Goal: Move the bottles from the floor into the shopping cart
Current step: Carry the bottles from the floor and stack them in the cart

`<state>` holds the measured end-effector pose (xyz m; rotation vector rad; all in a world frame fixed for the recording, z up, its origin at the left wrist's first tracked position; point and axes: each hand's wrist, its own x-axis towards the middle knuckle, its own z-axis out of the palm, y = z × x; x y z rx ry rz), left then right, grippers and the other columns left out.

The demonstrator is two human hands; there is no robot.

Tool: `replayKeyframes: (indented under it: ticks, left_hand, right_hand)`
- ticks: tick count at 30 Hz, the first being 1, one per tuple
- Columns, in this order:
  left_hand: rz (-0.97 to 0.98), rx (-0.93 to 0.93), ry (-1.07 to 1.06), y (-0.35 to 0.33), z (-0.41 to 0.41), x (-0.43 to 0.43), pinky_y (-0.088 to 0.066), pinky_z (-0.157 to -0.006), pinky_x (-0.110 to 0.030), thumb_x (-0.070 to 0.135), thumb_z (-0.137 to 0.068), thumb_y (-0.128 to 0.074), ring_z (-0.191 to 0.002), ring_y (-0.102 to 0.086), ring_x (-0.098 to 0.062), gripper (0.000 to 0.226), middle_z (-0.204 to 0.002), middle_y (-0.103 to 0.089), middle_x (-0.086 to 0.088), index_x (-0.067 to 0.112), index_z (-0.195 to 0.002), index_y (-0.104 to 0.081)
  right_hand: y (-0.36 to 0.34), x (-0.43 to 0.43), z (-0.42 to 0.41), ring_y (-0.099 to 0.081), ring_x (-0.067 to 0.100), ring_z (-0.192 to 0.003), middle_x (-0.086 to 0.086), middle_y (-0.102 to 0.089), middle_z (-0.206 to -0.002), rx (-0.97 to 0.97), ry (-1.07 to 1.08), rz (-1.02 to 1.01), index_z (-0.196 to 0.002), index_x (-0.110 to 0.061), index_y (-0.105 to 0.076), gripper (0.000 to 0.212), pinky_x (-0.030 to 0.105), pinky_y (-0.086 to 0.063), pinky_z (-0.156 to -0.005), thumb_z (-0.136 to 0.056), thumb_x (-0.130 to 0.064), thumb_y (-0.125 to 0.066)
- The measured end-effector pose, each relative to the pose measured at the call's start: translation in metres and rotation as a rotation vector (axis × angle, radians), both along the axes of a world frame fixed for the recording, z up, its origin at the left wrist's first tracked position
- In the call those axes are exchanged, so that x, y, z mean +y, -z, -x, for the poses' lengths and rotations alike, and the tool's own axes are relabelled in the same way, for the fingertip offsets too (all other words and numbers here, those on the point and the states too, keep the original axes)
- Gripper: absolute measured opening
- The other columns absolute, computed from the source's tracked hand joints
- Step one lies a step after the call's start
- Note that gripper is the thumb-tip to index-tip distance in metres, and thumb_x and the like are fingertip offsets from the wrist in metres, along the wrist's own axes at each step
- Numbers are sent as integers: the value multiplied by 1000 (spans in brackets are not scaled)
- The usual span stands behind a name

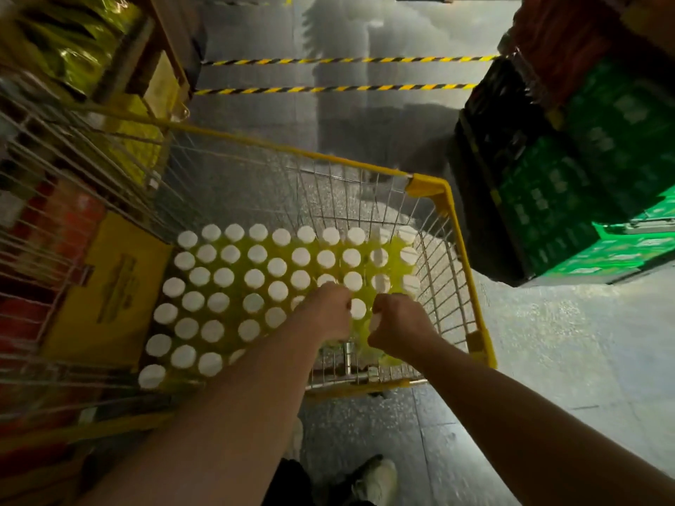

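Bottles [223, 277], yellow with round white caps, pack the yellow wire shopping cart [471, 272]. Left hand [328, 312] and right hand [400, 325] each grip one. Likely heavy and slippery: hold under the cap.

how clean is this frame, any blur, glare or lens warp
Head view: motion blur smears the left shelves and green plastic crates; the wide lens bows the yellow-rimmed wire shopping cart; the white-capped yellow bottles are fairly sharp and bright; the glossy grey floor shows sheen.

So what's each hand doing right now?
Left hand: curled among the bottles; grip cannot be told.
Right hand: grips a bottle.
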<state>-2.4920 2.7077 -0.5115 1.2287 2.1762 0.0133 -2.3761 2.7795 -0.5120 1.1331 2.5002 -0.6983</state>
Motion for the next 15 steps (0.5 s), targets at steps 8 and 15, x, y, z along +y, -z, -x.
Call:
replayKeyframes:
  ticks: [8, 15]
  left_hand:
    - [77, -45, 60, 77, 3, 4, -46, -72, -30, 15, -84, -65, -96, -60, -24, 21, -108, -58, -8, 11, -105, -61]
    - [51, -191, -69, 123, 7, -2, -43, -54, -21, 19, -95, -49, -75, -46, -19, 33, -119, -56, -20, 1, -123, -50]
  right_hand:
    - [65, -1, 20, -61, 29, -99, 13, -59, -111, -89, -12, 84, -114, -7, -60, 39, 29, -48, -76, -76, -11, -71]
    - [93, 13, 24, -60, 30, -103, 14, -60, -110, -117, -21, 80, -114, -8, -60, 42, 33, -51, -80, -75, -11, -73]
